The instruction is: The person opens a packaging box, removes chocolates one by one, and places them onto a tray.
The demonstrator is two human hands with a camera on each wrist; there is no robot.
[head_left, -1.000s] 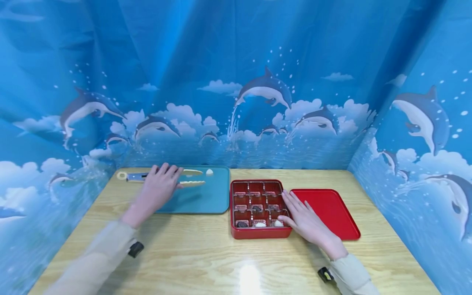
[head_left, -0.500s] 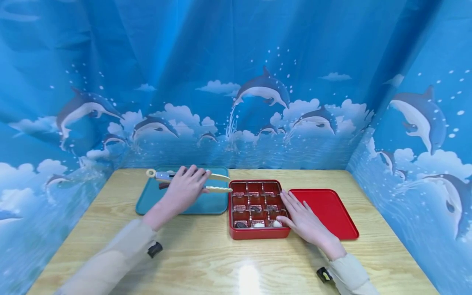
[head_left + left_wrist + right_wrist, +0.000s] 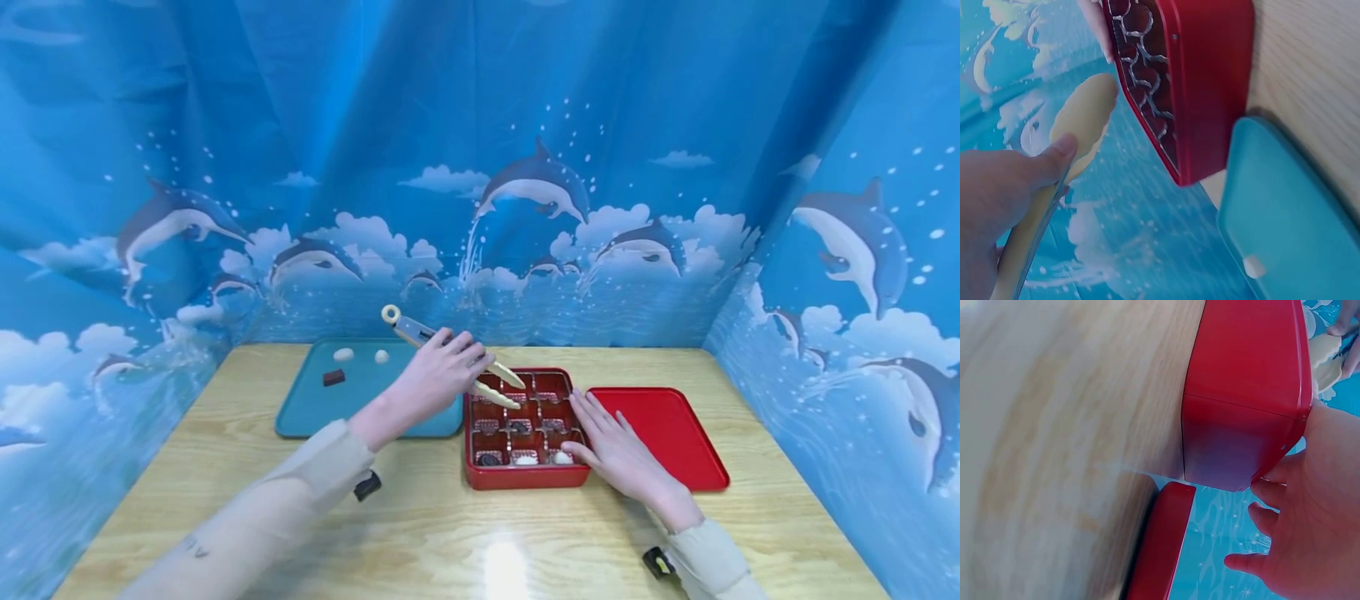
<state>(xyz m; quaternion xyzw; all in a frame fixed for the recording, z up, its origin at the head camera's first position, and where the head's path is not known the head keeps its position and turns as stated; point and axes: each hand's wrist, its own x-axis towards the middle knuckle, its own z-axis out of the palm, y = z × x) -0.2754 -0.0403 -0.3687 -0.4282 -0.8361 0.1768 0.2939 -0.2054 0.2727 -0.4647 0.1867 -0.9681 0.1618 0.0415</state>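
My left hand [image 3: 438, 375] grips a pair of tongs [image 3: 412, 331] with cream-coloured tips. The tips stand apart above the rear compartments of a red box [image 3: 528, 477]; I see nothing between them. My right hand [image 3: 618, 442] lies with extended fingers along the box's right side, steadying contact at its edge. Clear dividers split the box into compartments. In the front row sit a dark round chocolate [image 3: 489, 459] and two white pieces [image 3: 526, 460]; dark pieces [image 3: 519, 427] show in the middle row. The left wrist view shows the tongs [image 3: 1085, 119] beside the box.
A teal tray [image 3: 300, 417] left of the box bears a brown block [image 3: 333, 377] and white pieces [image 3: 343, 354]. To the right lies a flat red lid [image 3: 675, 429]. A blue dolphin-print curtain [image 3: 480, 292] borders the wooden table [image 3: 420, 533].
My left hand has carried the tongs rightward from over the teal tray to above the red box. The tray's brown block and white pieces are uncovered. My right hand has stayed put.
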